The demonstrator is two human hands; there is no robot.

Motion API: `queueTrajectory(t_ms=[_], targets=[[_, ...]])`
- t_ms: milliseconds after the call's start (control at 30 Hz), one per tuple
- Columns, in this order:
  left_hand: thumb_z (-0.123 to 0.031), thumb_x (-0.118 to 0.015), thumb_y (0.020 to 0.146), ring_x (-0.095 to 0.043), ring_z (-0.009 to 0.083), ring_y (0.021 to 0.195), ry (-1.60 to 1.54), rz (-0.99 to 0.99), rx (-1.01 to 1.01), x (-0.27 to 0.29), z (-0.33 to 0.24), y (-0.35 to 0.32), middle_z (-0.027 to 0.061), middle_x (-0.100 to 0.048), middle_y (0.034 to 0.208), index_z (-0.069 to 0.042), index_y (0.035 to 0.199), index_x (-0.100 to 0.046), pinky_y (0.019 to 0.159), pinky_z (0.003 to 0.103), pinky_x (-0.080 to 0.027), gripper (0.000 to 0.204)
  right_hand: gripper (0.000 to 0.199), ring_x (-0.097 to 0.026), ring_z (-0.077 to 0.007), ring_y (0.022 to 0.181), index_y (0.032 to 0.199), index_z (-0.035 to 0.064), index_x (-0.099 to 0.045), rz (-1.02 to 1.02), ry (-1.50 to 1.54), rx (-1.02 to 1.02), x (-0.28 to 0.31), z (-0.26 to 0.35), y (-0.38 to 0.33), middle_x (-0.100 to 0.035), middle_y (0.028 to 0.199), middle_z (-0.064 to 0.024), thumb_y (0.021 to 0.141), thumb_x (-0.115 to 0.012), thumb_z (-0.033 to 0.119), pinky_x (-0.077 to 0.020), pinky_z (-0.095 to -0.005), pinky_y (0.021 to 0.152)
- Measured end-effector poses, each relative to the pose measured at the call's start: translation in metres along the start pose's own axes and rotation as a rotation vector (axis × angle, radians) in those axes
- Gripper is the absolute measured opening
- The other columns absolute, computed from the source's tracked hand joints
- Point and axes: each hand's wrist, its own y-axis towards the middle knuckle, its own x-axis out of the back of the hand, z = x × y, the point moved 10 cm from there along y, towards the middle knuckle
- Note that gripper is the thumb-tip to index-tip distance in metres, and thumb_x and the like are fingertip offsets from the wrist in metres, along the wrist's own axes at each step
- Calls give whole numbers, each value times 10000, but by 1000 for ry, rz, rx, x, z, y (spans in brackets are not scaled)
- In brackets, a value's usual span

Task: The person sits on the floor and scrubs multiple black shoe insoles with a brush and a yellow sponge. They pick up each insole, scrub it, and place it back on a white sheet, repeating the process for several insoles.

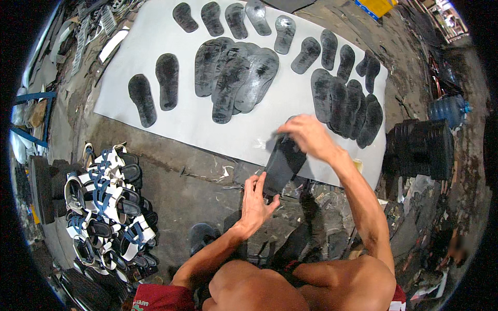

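Note:
A black shoe sole (pixel 284 165) lies at the near edge of the white sheet (pixel 197 140), its near end reaching past that edge. My left hand (pixel 255 205) steadies this near end, thumb and fingers against its side. Over the far end is my right hand (pixel 309 136), bent at the wrist with fingers curled together and blurred by motion. Whatever those fingers hold, if anything, is hidden. More black soles lie beyond: an overlapping pile (pixel 228 88) at the middle, a fanned group (pixel 347 106) at the right, and single ones around them, several with a wet-looking shine.
White, navy and black sandals (pixel 106 207) are heaped on the floor at left. Stacked black soles (pixel 419 149) stand at right, beside a blue plastic water jug (pixel 447 111). Scraps litter the floor around. A yellow and blue packet (pixel 377 7) lies at the far right.

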Motion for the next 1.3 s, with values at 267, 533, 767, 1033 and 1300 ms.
queueTrajectory(t_ms=[267,533,767,1033,1300], targets=[[-207,-988,798,-607,427,1235,-13,6,-76,2,1,4,238,-578,1350,-5,1618,-520,1036,513,-561,965,446,-686,-383,1125,1389,103,-708,-81,-77,-270,-23,-12,-101,-760,1221,-154,965,-700,-37,-532,-502,988],[-135,-925,851,-568,430,1254,4,57,-98,-2,-23,33,244,-574,1345,63,1583,-534,1087,519,-509,853,423,-692,-430,1134,1389,72,-718,-319,-86,-262,16,-63,-54,-731,1199,-218,969,-711,24,-543,-521,1005],[71,-676,855,-559,431,1218,-68,206,-147,16,-8,36,251,-579,1340,63,1545,-595,1094,519,-499,694,521,-695,-413,1089,1385,65,-737,-236,57,-260,-72,90,-139,-733,1189,-193,869,-784,13,-578,-494,970],[-181,-951,807,-540,416,1226,47,49,-85,0,-15,24,227,-566,1318,29,1580,-556,1080,525,-497,894,364,-711,-448,1132,1328,45,-743,-375,15,-488,2,-30,-50,-770,1219,-224,975,-665,10,-561,-517,1007],[-232,-987,782,-562,406,1187,78,-50,-103,1,-14,35,223,-584,1310,-20,1584,-563,1033,516,-520,931,417,-685,-368,1125,1317,132,-765,-297,-88,-208,13,-26,-21,-766,1172,-133,932,-693,-13,-515,-510,969]])
